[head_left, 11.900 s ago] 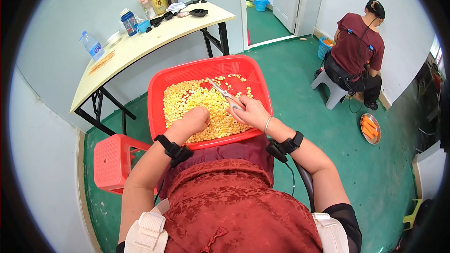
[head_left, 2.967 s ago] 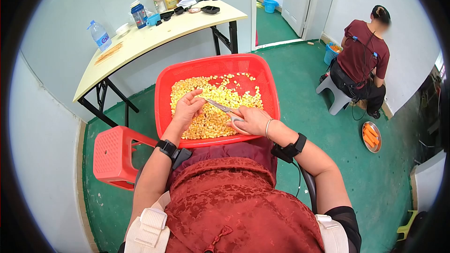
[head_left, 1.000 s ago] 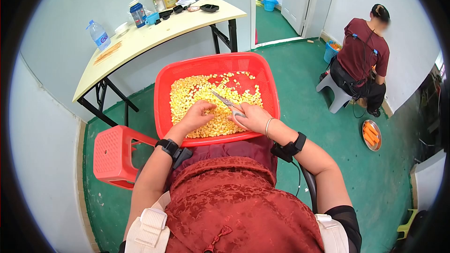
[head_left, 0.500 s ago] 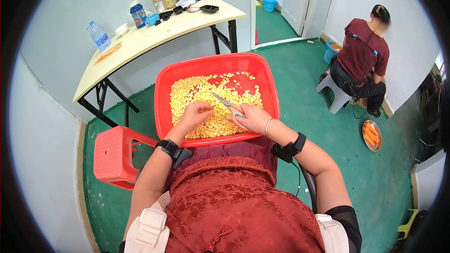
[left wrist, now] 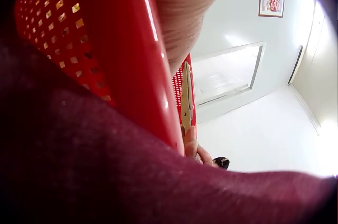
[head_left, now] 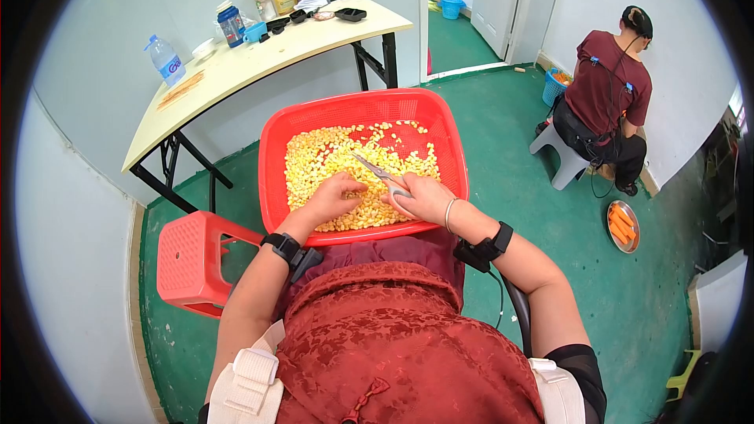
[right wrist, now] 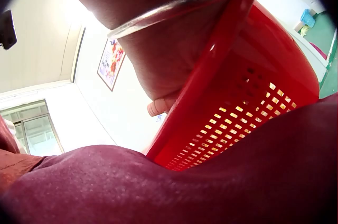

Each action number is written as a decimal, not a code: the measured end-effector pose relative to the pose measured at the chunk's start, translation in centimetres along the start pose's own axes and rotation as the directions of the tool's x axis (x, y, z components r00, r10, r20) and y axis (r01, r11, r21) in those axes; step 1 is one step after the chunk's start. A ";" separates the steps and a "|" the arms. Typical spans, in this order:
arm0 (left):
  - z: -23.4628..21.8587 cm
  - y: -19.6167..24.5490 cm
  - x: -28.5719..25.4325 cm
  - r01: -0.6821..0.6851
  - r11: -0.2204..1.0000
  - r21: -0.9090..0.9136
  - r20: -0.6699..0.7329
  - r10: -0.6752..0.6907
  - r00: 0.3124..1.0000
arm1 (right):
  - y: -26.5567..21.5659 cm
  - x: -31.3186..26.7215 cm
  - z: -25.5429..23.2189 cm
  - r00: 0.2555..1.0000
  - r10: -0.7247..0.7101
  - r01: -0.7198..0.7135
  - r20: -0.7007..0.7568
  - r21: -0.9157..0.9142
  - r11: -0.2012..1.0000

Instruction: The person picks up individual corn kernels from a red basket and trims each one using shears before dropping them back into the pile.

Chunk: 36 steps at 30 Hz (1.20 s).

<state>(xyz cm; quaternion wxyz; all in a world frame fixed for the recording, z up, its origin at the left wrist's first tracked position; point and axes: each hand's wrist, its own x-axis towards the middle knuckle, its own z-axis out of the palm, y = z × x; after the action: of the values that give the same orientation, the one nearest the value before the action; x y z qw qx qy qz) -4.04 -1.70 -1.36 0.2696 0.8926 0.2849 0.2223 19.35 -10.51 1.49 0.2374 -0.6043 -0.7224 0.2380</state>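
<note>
A red plastic basket (head_left: 275, 122) of loose yellow corn kernels (head_left: 314, 145) rests on my lap in the head view. My right hand (head_left: 426, 196) grips grey-handled scissors (head_left: 375, 168), their blades pointing up and left over the corn. In the left wrist view the scissors (left wrist: 186, 94) stand beyond the basket's rim. My left hand (head_left: 334, 198) is low over the kernels, its fingers bent, near the scissors' handles. I cannot tell whether it pinches a kernel. In the right wrist view the basket wall (right wrist: 253, 76) hides most of the right hand (right wrist: 163, 102).
A pale table (head_left: 267, 55) with bottles, a cup and black items stands beyond the basket. A red stool (head_left: 192, 259) is at my left. Another person (head_left: 609, 102) sits on a grey stool at the right, near a bowl of carrots (head_left: 623, 228).
Since three seconds ago my left hand has come down from the blade tips to the kernels; in the last second it has shifted slightly there. The scissors stay in my right hand, nearly still.
</note>
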 end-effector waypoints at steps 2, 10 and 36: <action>0.0 0.1 0.1 -0.025 0.998 0.061 0.001 0.025 1.000 | 0.1 0.1 0.0 1.000 -0.002 0.002 0.002 0.002 1.000; 0.0 0.1 0.0 0.040 0.999 0.029 -0.051 -0.038 0.998 | 0.0 0.1 0.0 1.000 -0.002 0.002 0.007 -0.001 1.000; -2.0 1.9 0.6 0.228 0.529 -0.817 -0.130 -0.555 0.822 | -2.2 -1.0 -1.3 0.994 -0.021 0.038 0.105 -0.164 0.986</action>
<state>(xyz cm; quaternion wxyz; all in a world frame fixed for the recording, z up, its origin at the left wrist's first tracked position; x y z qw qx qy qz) -3.93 -1.90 1.43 0.6081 0.5387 0.4042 0.4203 18.71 -11.78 3.84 0.1523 -0.5980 -0.7598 0.2046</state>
